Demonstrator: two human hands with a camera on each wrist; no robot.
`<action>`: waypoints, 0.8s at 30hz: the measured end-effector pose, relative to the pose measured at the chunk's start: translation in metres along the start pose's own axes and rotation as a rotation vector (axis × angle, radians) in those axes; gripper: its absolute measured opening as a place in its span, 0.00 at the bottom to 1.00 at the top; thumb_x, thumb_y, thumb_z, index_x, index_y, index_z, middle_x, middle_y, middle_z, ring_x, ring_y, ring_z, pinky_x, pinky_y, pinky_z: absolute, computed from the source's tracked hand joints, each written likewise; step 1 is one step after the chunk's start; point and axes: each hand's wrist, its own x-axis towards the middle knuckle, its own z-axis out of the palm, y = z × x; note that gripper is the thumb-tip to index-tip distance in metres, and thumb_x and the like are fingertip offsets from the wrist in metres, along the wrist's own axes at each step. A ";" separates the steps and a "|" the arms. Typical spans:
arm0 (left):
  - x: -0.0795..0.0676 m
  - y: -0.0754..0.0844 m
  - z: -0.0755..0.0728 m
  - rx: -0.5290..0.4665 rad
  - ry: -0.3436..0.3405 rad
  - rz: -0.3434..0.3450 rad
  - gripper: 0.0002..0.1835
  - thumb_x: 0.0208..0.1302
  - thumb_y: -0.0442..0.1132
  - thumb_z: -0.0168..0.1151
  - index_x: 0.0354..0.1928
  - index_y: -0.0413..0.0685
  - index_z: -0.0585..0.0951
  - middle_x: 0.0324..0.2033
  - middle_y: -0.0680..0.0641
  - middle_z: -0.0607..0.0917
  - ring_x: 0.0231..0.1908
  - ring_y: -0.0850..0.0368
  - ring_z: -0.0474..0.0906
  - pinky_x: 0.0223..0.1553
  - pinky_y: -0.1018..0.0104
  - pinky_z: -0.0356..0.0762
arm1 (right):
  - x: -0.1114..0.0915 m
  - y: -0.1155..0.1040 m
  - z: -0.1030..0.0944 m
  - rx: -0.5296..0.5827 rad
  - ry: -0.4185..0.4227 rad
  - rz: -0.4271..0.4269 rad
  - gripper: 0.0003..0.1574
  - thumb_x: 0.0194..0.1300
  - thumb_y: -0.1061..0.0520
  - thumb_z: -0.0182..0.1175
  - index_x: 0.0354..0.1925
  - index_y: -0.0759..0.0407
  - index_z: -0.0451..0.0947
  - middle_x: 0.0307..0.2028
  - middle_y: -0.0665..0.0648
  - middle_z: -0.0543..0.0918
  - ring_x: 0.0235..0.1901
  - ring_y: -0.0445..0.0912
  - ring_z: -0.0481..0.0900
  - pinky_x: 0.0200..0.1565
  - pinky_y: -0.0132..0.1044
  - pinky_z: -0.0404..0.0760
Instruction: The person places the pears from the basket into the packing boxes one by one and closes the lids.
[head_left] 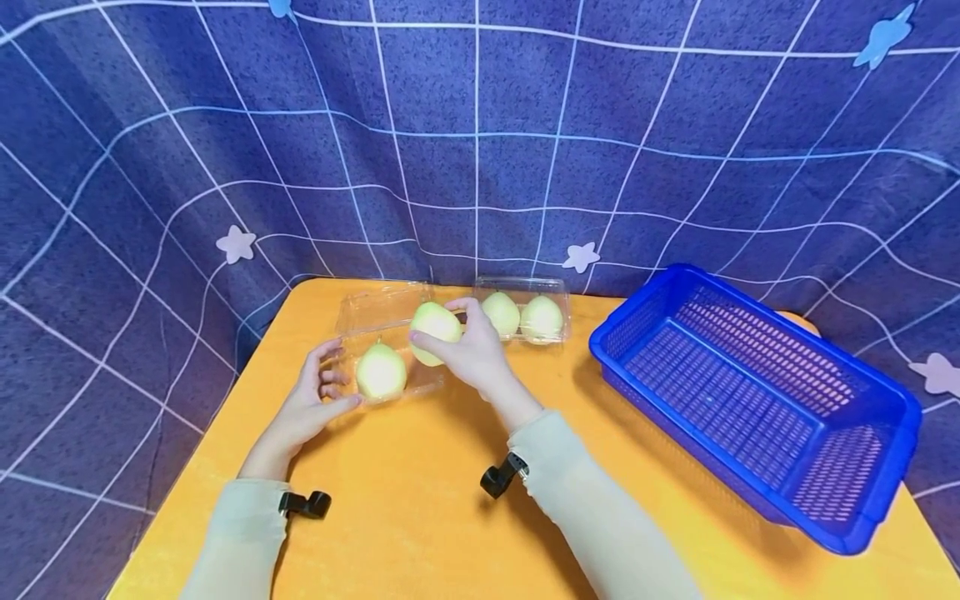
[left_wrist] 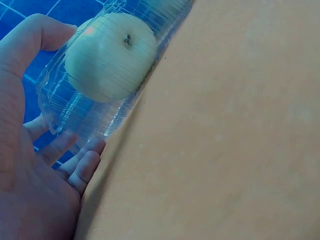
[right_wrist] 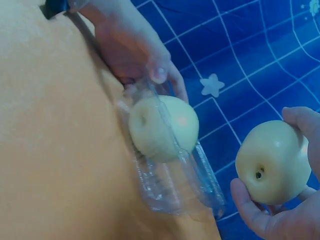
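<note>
My right hand [head_left: 480, 358] grips a pale yellow-green pear [head_left: 435, 323] between thumb and fingers, held up over the right half of a clear plastic clamshell box [head_left: 429, 387]. Another pear [head_left: 381, 372] sits in the box's left half, its side seen through the ribbed plastic in the left wrist view. The box's lid [head_left: 382, 307] is folded back toward the curtain. At the left end, my left hand [head_left: 300, 412] holds the box, thumb on the near edge and fingers curled around the end wall. In the right wrist view the raised pear [right_wrist: 272, 162] is apart from the box.
Behind the right hand stands a second clear box [head_left: 555, 287] with two pears [head_left: 542, 319] inside. A blue mesh basket [head_left: 705, 450] takes up the right of the orange table [head_left: 405, 517]. A blue grid-patterned curtain [head_left: 517, 167] hangs along the back and left.
</note>
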 end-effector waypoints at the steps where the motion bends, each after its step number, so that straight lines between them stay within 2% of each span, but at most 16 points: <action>1: 0.000 0.000 0.000 0.000 -0.001 0.001 0.54 0.69 0.27 0.74 0.87 0.53 0.51 0.76 0.37 0.61 0.55 0.47 0.70 0.47 0.73 0.74 | -0.001 0.001 0.002 0.001 -0.001 -0.006 0.46 0.59 0.39 0.83 0.66 0.49 0.72 0.58 0.57 0.80 0.52 0.52 0.79 0.51 0.49 0.82; 7: 0.000 -0.002 0.001 0.008 -0.003 0.007 0.55 0.69 0.27 0.74 0.87 0.53 0.51 0.76 0.36 0.60 0.55 0.46 0.70 0.47 0.73 0.75 | -0.003 0.008 0.014 -0.054 -0.002 -0.059 0.45 0.58 0.40 0.83 0.65 0.51 0.74 0.57 0.56 0.79 0.50 0.50 0.78 0.50 0.47 0.80; 15: 0.000 -0.001 0.000 0.009 0.000 0.010 0.54 0.69 0.27 0.74 0.87 0.53 0.51 0.76 0.36 0.60 0.56 0.44 0.70 0.47 0.74 0.74 | -0.007 0.007 0.028 -0.163 -0.023 -0.081 0.45 0.56 0.36 0.84 0.62 0.50 0.74 0.60 0.54 0.80 0.59 0.49 0.78 0.61 0.49 0.79; 21: 0.000 0.000 0.001 0.011 0.002 0.010 0.54 0.69 0.28 0.74 0.87 0.50 0.50 0.76 0.36 0.60 0.56 0.45 0.70 0.47 0.74 0.74 | -0.006 0.007 0.034 -0.230 -0.046 -0.128 0.44 0.57 0.35 0.83 0.61 0.51 0.74 0.57 0.53 0.81 0.56 0.48 0.79 0.58 0.46 0.80; 24: 0.001 0.001 0.001 0.011 0.004 0.003 0.54 0.69 0.28 0.74 0.87 0.51 0.50 0.76 0.36 0.60 0.56 0.46 0.70 0.47 0.74 0.74 | -0.005 0.010 0.036 -0.269 -0.053 -0.157 0.44 0.59 0.36 0.82 0.63 0.53 0.74 0.58 0.54 0.81 0.57 0.48 0.79 0.58 0.46 0.80</action>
